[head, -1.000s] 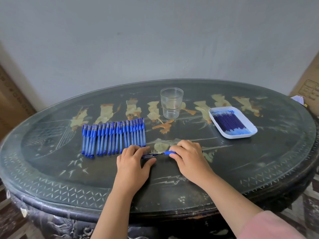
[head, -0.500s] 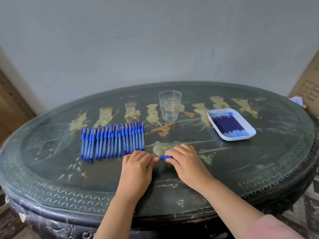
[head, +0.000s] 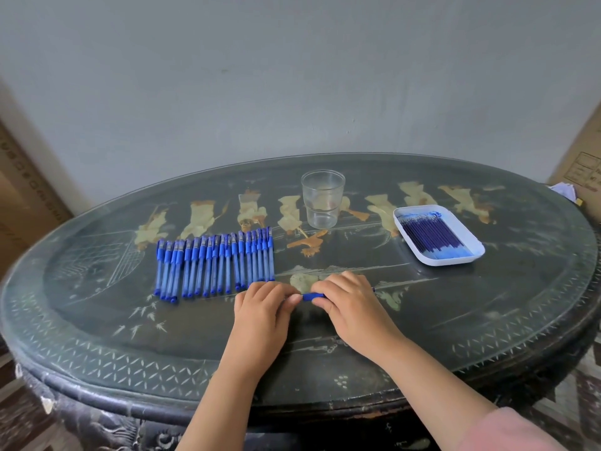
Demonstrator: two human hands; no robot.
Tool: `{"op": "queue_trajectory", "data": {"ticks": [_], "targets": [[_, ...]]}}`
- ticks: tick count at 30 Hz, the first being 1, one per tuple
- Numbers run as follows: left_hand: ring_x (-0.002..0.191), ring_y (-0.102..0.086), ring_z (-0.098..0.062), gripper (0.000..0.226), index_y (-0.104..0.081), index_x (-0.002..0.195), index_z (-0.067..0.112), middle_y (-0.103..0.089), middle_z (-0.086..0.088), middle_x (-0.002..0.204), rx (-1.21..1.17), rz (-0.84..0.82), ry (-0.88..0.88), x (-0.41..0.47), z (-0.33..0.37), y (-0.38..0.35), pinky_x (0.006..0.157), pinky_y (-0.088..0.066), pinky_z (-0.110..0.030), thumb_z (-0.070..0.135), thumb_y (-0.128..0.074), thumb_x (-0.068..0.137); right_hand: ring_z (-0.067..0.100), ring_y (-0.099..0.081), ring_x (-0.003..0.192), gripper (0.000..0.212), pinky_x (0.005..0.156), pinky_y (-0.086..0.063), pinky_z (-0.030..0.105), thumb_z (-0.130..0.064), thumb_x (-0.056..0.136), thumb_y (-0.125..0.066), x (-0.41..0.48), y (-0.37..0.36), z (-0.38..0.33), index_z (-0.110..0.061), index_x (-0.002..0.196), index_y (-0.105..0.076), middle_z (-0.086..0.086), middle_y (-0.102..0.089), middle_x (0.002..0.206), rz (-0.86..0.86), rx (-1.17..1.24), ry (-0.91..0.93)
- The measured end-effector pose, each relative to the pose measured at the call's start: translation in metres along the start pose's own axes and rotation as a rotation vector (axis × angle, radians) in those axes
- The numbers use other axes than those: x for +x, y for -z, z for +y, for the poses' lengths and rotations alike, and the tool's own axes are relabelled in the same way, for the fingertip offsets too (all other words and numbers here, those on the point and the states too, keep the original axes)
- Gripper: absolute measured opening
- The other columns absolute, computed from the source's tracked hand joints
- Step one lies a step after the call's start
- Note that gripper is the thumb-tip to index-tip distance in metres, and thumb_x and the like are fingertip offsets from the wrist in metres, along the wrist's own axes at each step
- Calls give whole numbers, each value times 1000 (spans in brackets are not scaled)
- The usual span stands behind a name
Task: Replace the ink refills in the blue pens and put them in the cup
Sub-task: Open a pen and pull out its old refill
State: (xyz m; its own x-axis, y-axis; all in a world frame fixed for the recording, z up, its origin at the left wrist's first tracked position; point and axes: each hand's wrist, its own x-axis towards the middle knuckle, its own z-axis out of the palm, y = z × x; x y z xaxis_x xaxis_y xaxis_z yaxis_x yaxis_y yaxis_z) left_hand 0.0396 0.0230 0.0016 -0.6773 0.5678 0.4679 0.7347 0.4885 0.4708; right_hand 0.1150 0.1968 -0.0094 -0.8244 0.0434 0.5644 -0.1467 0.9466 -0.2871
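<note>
The blue pen lies crosswise, nearer me than the cup. My left hand and right hand, knuckles up, pinch it with curled fingers.

place: home room | ornate inlaid oval table | plain painted wall | cardboard boxes at both sides

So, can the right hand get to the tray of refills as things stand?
Probably yes: nothing lies on the table between the right hand and the white tray, though its fingers grip a blue pen.
</note>
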Motion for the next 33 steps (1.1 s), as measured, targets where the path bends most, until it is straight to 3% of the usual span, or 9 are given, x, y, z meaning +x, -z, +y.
{"op": "queue_trajectory", "data": {"ticks": [4,6,8,11,14,17,22,30,33], "targets": [[102,-48,1,49,-45,134,36,-56,24,107,-86,-60,58,-1,-1,0,95,-29,-26,55,-54,90,15,-52,87,26,77,-47,33,-34,96,-42,1,1,-1,-21,101,-65,-10,-63,94,-1,-9,-13],[96,-51,-4,28,-49,116,37,-57,22,101,-84,-26,41,-1,0,0,92,-37,-33,37,-62,91,14,-50,85,26,76,-47,34,-33,96,-42,1,1,-1,-21,100,-64,-10,-62,91,6,-15,-13],[90,-54,-7,11,-56,102,33,-60,19,94,-59,9,27,0,1,1,86,-42,-37,40,-53,94,14,-49,85,26,76,-46,33,-34,96,-42,1,1,-1,-21,100,-65,-11,-62,91,0,-19,-12],[95,-54,-3,49,-61,121,29,-62,18,100,-65,-29,51,0,2,4,93,-39,-33,61,-39,91,14,-51,86,26,77,-46,33,-35,96,-42,1,0,-1,-22,101,-65,-11,-63,93,-4,-13,-18],[96,-53,1,53,-50,136,29,-57,23,100,-161,-51,76,-1,3,5,94,-36,-24,49,-63,88,14,-51,86,27,76,-47,33,-34,97,-42,1,0,0,-21,100,-65,-10,-63,93,8,-9,-17],[89,-53,-1,25,-60,107,24,-58,20,90,-173,-2,26,-1,3,6,81,-44,-22,16,-72,86,15,-50,84,24,74,-46,34,-33,97,-43,1,-1,0,-21,99,-64,-11,-61,90,19,-18,-8],[85,-53,-3,3,-59,92,24,-57,19,85,-192,-19,82,1,3,6,75,-41,-12,23,-61,93,15,-49,85,23,77,-40,31,-33,98,-42,0,-2,2,-22,100,-63,-11,-60,90,12,-20,0],[74,-51,-14,30,-53,78,16,-56,4,75,-234,-50,204,0,4,8,67,-43,-26,36,-42,99,15,-49,85,22,77,-39,28,-32,98,-41,0,-2,1,-23,101,-61,-11,-60,91,22,-31,-9],[70,-54,-11,28,-57,80,20,-60,5,73,-253,3,257,0,5,10,63,-42,-22,41,-47,95,15,-49,85,24,77,-39,29,-32,98,-40,0,-2,1,-22,101,-62,-12,-61,92,22,-41,-16]]}}
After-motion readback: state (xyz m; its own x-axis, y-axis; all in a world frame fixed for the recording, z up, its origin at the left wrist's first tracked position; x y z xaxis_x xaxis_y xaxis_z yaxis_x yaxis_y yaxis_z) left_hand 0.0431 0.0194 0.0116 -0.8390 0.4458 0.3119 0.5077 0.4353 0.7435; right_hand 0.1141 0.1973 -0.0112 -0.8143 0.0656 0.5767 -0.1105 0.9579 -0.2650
